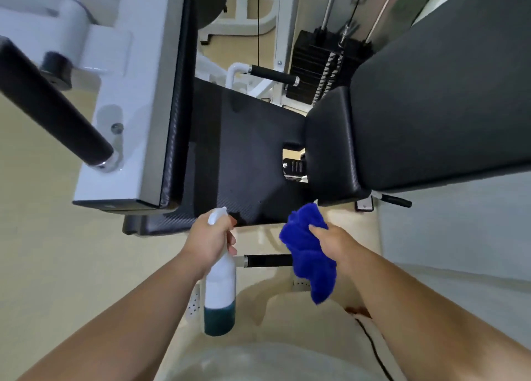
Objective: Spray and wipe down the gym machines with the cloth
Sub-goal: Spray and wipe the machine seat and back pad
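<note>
Black seat [244, 156] of the machine sits dead ahead, its near edge right by both hands. The bottle [219, 288] hangs just short of that edge, left hand [211, 237] wrapped round its neck, nozzle toward the seat. Blue cloth [309, 254] is bunched in the right hand [334, 242] off the seat's near right corner, not touching. Looks like the spray step. Next up: squeeze, then wipe across.

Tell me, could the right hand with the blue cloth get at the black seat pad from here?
Probably yes: the right hand holds the blue cloth close to the near edge of the black seat pad, and nothing lies between.
</note>
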